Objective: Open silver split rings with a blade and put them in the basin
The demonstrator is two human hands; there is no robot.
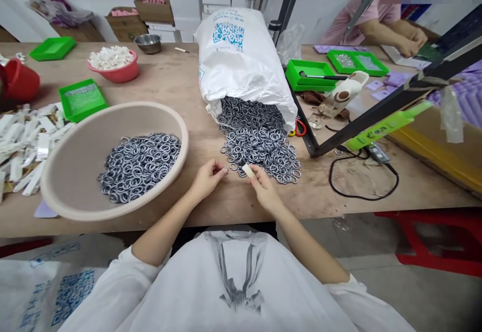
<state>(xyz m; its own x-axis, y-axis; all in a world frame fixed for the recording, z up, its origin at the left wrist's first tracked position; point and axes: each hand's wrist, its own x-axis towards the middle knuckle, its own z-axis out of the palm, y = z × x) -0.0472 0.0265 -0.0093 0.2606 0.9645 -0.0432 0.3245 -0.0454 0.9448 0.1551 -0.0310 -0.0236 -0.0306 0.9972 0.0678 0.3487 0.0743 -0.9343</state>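
My right hand (264,187) is closed on a short, flat cream piece with a dark tip (247,170), held at the near edge of a heap of grey rings (263,151). The dark tip points at the rings. My left hand (208,179) is just left of the heap, thumb and forefinger pinched together; whatever is between them is too small to make out. The rings spill from the mouth of a large white sack (244,71) lying on the table. To the left of my left hand stands a wide beige basin (71,181) with many more grey rings in it.
White pieces (22,141) are heaped at far left, near a green tray (83,101) and a red bowl (116,73). A slanting black metal frame (361,121), scissors (300,128) and a black cable (361,197) are on the right. Another person's hands (410,43) work at back right.
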